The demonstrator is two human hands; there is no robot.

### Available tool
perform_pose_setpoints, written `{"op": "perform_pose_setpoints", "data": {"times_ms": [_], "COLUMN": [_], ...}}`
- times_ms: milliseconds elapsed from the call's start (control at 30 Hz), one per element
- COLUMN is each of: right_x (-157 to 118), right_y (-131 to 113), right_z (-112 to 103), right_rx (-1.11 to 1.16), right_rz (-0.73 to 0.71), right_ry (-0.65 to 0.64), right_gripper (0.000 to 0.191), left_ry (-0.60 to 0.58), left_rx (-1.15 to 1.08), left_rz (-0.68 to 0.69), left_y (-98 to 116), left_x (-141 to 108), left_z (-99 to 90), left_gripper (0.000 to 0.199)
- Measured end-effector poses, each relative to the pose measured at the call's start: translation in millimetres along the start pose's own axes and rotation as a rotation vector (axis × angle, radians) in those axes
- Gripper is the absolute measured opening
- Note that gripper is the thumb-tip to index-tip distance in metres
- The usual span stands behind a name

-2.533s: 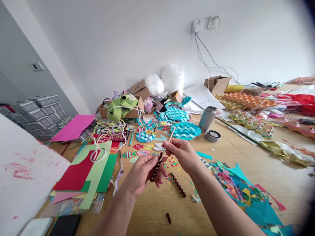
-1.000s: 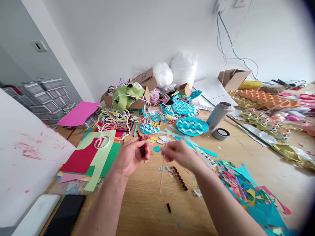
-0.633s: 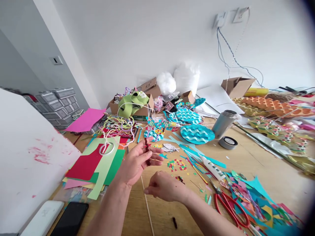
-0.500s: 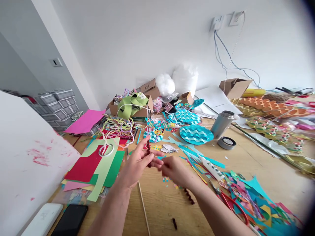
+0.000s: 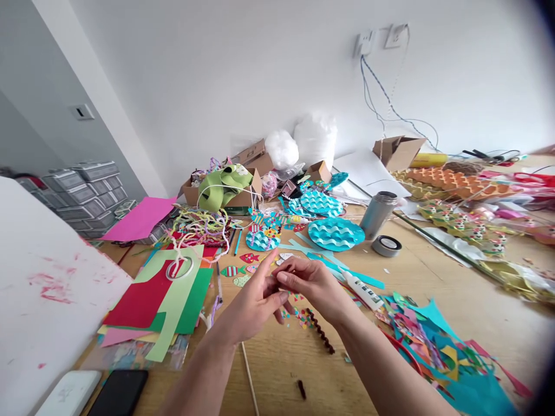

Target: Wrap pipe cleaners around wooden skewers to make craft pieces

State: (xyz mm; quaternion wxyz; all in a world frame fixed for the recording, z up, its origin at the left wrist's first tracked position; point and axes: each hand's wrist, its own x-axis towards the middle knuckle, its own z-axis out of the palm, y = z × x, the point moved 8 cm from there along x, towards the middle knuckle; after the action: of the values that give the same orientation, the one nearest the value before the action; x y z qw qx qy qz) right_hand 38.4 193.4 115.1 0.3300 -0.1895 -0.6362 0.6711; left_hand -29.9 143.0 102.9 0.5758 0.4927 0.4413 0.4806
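Note:
My left hand [image 5: 260, 300] is at the middle of the table, index finger stretched out and the other fingers bent around a dark red-brown pipe cleaner, mostly hidden by the fingers. Against its fingertips, my right hand [image 5: 310, 286] pinches thumb and forefinger together at the pipe cleaner. Below the right wrist lies a coiled brown pipe cleaner [image 5: 321, 331]. A short brown scrap [image 5: 301, 389] rests nearer the front edge. A thin wooden stick [image 5: 248, 375] runs under my left wrist. Paper fish [image 5: 233, 271] and small coloured dots [image 5: 303, 316] lie just beyond and beneath the hands.
Coloured paper sheets [image 5: 139, 294], a phone [image 5: 119, 393] and a white case [image 5: 69, 394] lie left. To the right are a glue bottle [image 5: 364, 290], paper scraps [image 5: 442, 346], red-handled scissors [image 5: 405, 349], a tape roll [image 5: 387, 246] and a steel flask [image 5: 378, 215]. Blue wavy discs [image 5: 336, 233] lie behind.
My right hand has come up to the left fingertips and now pinches there. The pipe cleaner that stood up from my left fingers is now mostly hidden. The view has shifted slightly right.

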Motion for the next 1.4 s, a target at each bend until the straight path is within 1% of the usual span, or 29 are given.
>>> {"op": "perform_pose_setpoints", "data": {"times_ms": [67,133,233,300,400,533,633,733,833,933,1033,1233,1400], "right_x": [0,-2,-5,-6,-6,-5,-4,-3,-3,-3,-2,-2,-3], "right_y": [-5,-9,-10,-10,-12,-14,-13,-10,-10,-12,-12,-10,-11], "right_z": [-18,-37,-51,-54,-50,-42,-39,-36,-36,-36,-34,-34,-36], "right_rx": [-0.007,-0.019,0.010,0.014,-0.009,-0.033,-0.059,-0.083,-0.098,-0.097,-0.094,-0.136,-0.171], "right_rz": [-0.047,-0.093,-0.121,-0.127,-0.125,-0.110,-0.077,-0.041,-0.041,-0.047,-0.043,-0.024,0.004], "right_ry": [0.158,0.315,0.437,0.473,0.471,0.416,0.385,0.336,0.337,0.338,0.309,0.297,0.288], "right_gripper": [0.029,0.026,0.024,0.026,0.028,0.029,0.029,0.032,0.034,0.035,0.036,0.039,0.039], "left_ry": [0.041,0.124,0.283,0.338,0.344,0.364,0.402,0.416,0.417,0.403,0.385,0.352,0.322], "left_rx": [-0.051,-0.086,-0.109,-0.130,-0.148,-0.141,-0.147,-0.156,-0.152,-0.121,-0.082,-0.069,-0.114], "left_rz": [0.025,0.042,0.054,0.052,0.048,0.070,0.087,0.087,0.081,0.039,0.008,0.015,-0.004], "left_y": [4,8,10,8,3,-3,-4,-5,-6,-8,-9,-9,-12], "left_x": [1,2,3,4,6,9,8,8,7,8,7,8,9], "left_z": [-3.7,-10.7,-23.2,-26.8,-25.6,-25.3,-27.5,-28.1,-26.9,-23.0,-18.2,-12.5,-9.5], "left_gripper": [0.073,0.057,0.030,0.025,0.026,0.023,0.020,0.020,0.022,0.024,0.026,0.025,0.026]}}
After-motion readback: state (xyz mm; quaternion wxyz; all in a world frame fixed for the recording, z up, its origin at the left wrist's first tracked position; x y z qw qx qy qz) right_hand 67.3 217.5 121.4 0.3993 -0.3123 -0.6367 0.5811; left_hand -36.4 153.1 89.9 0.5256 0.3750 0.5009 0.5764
